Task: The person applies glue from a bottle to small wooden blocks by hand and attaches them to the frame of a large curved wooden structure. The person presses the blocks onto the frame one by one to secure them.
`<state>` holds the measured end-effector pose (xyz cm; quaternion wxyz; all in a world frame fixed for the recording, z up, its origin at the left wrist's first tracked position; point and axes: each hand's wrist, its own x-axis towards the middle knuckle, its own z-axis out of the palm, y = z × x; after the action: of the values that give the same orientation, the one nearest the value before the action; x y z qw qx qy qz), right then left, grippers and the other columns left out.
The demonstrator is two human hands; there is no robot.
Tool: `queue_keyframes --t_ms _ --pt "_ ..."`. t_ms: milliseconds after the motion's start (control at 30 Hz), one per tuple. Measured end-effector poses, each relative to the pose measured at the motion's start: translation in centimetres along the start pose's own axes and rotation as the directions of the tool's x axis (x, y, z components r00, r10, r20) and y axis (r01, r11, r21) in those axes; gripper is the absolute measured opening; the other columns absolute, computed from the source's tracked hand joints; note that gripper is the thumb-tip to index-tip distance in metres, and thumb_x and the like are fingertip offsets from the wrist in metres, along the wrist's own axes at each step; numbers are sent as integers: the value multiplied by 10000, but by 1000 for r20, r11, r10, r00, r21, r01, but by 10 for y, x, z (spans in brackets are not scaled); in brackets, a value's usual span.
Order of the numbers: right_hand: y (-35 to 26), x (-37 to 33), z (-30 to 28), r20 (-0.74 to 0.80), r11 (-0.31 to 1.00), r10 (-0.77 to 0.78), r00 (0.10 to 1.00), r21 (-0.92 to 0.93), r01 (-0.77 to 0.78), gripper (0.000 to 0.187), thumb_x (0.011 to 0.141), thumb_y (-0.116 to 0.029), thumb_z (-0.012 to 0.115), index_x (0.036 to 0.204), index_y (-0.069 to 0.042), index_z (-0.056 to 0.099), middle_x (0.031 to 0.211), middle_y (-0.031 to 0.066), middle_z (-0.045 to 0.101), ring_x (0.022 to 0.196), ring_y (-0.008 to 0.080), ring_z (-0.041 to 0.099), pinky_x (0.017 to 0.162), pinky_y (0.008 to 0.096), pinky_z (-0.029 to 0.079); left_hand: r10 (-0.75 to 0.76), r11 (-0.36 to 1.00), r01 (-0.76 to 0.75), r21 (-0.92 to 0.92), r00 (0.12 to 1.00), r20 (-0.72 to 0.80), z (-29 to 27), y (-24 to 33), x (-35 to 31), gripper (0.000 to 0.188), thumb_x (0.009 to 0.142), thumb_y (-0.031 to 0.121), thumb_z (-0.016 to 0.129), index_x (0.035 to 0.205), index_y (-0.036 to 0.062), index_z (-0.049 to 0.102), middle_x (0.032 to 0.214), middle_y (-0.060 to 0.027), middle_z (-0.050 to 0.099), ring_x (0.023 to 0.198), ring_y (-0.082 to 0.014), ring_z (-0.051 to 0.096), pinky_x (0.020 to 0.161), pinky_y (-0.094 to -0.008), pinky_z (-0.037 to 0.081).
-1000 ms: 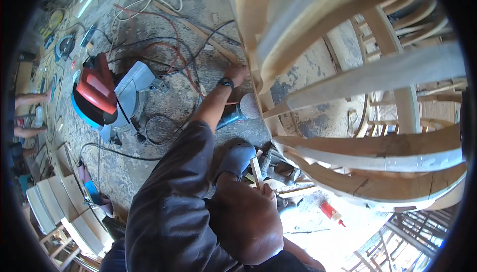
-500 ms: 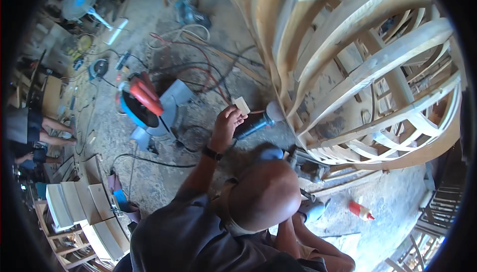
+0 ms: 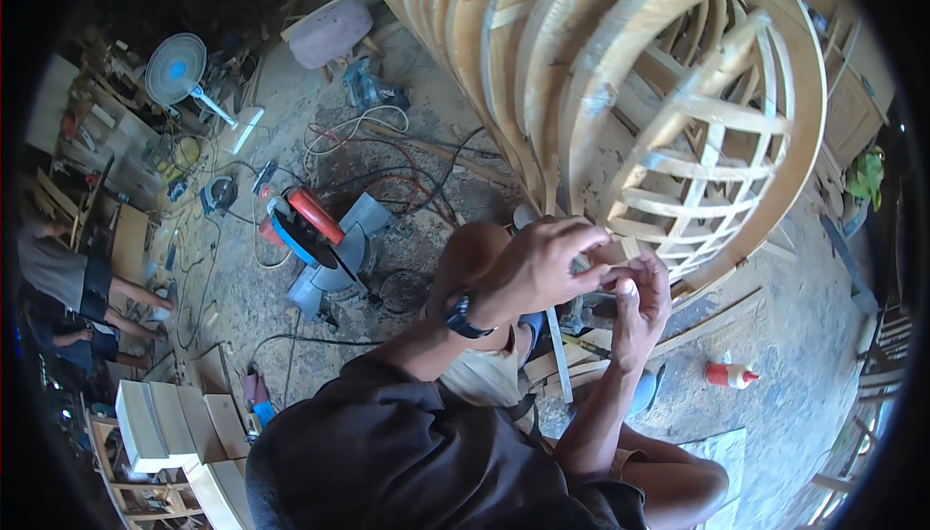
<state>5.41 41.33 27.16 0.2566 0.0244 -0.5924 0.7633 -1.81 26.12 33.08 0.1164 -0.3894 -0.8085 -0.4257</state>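
Observation:
My left hand, with a dark watch at the wrist, pinches a small pale wooden block. My right hand comes up beside it, fingers curled and thumb raised, its fingertips meeting at the block. The fingers cover part of the block. Just beyond both hands stands a boat-like wooden frame of curved ribs, with a lattice of thin strips at its near end. From this view I cannot tell whether the block touches the frame.
A mitre saw sits on the floor to the left, with cables around it. Wood strips lie below my hands. A red glue bottle is at right. Stacked boards, a standing fan and another person are at left.
My left hand has moved right with the wooden block, from the open floor toward the lattice. My right hand has risen to meet it. The whole view has shifted.

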Motion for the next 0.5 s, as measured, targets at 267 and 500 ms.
queue_keyframes --t_ms 267,500 --pt "18 -15 -44 -324 992 -96 941 -109 64 364 1012 -165 568 1307 36 501 1095 145 661 942 189 659 808 290 514 136 990 -127 -64 977 164 38 17 18 297 819 177 753 1070 39 672 988 -134 691 918 -293 686 803 -374 547" --pt "133 -6 -170 -805 981 -94 585 -176 -85 380 974 -90 580 1308 36 449 969 117 670 793 152 645 702 266 527 413 816 -292 498 898 -151 -21 -10 101 381 841 223 757 1163 40 662 1221 -147 621 1204 -336 538 1047 -448 394"
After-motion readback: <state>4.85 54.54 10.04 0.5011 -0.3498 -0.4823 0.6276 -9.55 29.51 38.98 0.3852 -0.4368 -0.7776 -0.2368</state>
